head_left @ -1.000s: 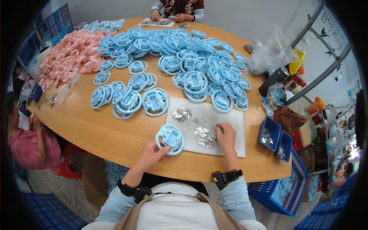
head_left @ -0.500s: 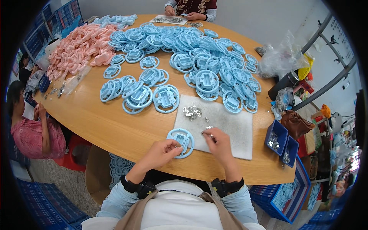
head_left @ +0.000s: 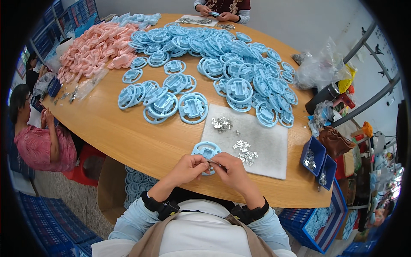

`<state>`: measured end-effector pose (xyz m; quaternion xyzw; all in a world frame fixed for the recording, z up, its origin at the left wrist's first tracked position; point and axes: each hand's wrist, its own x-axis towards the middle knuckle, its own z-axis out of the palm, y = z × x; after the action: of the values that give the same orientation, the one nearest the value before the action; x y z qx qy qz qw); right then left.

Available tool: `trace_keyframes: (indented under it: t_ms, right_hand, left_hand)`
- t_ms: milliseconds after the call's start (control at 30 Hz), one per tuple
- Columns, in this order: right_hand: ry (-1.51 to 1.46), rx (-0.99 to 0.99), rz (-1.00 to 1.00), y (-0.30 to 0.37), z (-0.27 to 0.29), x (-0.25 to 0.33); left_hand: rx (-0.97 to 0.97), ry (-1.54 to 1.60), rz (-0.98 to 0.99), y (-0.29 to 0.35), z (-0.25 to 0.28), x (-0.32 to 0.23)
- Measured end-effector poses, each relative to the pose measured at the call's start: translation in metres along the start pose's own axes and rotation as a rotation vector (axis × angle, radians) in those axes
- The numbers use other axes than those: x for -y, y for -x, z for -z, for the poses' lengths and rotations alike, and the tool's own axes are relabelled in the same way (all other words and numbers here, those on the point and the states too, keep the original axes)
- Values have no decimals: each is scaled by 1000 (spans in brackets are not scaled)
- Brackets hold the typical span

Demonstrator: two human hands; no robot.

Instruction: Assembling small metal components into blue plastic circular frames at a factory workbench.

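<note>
My left hand [head_left: 188, 168] and my right hand [head_left: 233, 172] meet fingertip to fingertip over the near part of a light blue plastic steering wheel [head_left: 208, 147]. A small metal piece [head_left: 210, 162] shows between the fingertips, pinched by my right hand; its shape is mostly hidden. The left fingers are also closed in a pinch, and what they hold is hidden. The wheel lies flat at the left edge of a whitish mat [head_left: 269, 150]. On that mat are a pile of small silver metal pieces [head_left: 222, 124] and a spread of flatter silver pieces [head_left: 245, 153].
A heap of blue wheels [head_left: 239, 90] covers the table's far middle, beside pink plastic parts [head_left: 94, 51]. Two blue bins [head_left: 314, 154] with metal pieces stand at the right edge, near a dark flask [head_left: 322, 98]. Other people sit at the far side and left.
My right hand has moved left from the flatter pieces on the mat to meet my left hand over the wheel. The flatter pieces are now uncovered. The whole view has shifted slightly.
</note>
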<state>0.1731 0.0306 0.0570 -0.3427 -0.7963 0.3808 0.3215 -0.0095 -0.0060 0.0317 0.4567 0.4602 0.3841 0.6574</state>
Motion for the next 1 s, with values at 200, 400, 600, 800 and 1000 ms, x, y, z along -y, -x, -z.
trace_keyframes:
  t_ms: [200, 400, 600, 800, 1000]
  right_hand:
    - [-35, 21, -38, 1, 2, 2]
    - [-176, -7, -257, 1, -2, 5]
    - [-399, -94, -329, 2, -12, -8]
    - [19, -154, -160, -15, -8, -22]
    - [457, -86, -37, -21, -20, -23]
  left_hand:
    - [-10, 87, 58, 1, 0, -1]
    - [-90, -15, -92, 0, -4, 8]
    - [-188, -395, -287, 3, -6, 7]
    - [-229, -983, -622, -15, 14, -4]
    - [-114, -1104, -510, -23, 22, 6]
